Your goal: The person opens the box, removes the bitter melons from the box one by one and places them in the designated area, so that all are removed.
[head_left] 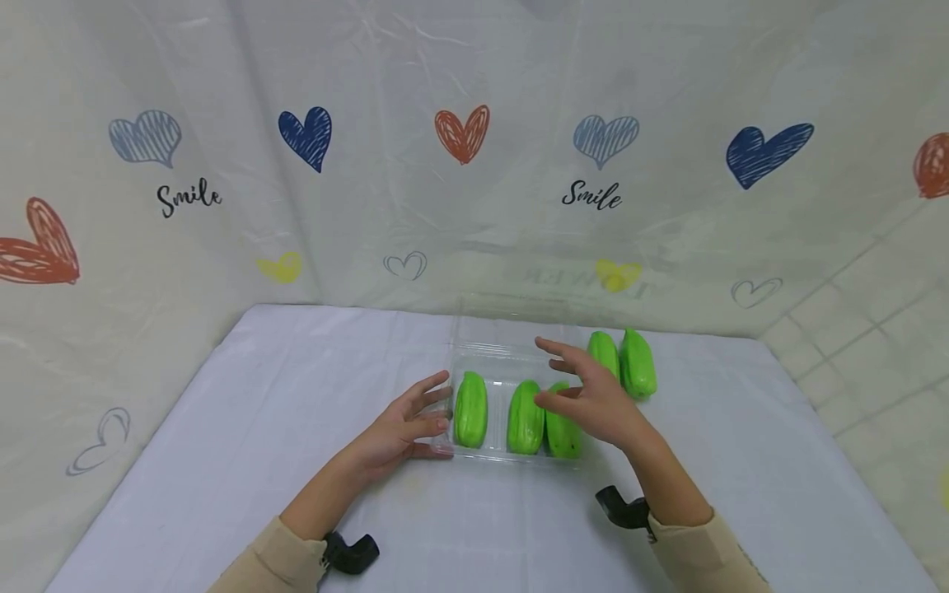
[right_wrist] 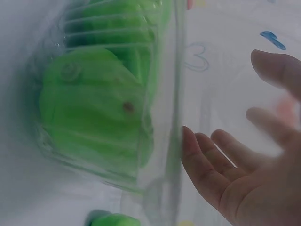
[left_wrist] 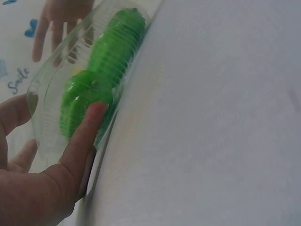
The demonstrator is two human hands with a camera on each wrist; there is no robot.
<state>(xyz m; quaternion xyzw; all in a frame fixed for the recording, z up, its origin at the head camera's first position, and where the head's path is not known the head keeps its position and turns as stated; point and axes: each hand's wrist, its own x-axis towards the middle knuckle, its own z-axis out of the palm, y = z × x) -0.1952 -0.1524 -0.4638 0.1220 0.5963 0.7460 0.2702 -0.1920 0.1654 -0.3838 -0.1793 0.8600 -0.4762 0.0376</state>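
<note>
A clear plastic clamshell box (head_left: 495, 455) lies on the table with its lid (head_left: 493, 329) raised at the back. Inside are glossy green, ridged, elongated vegetable-like pieces: one at the left (head_left: 470, 410), another right of the middle (head_left: 525, 418) and a third at the right end (head_left: 563, 432), partly covered by my right hand. My left hand (head_left: 393, 432) touches the box's left side, fingers spread and fairly straight; in the left wrist view one finger (left_wrist: 87, 129) lies along the wall. Above the box's right part hovers my right hand (head_left: 596, 403), fingers spread, holding nothing.
Two more green pieces, one (head_left: 603, 352) partly behind my right hand and one (head_left: 638, 365) beside it, lie right of the box. The white-covered table (head_left: 296, 395) meets a pale backdrop (head_left: 371, 189) printed with hearts. Black wrist mounts (head_left: 352, 553) hang at both cuffs.
</note>
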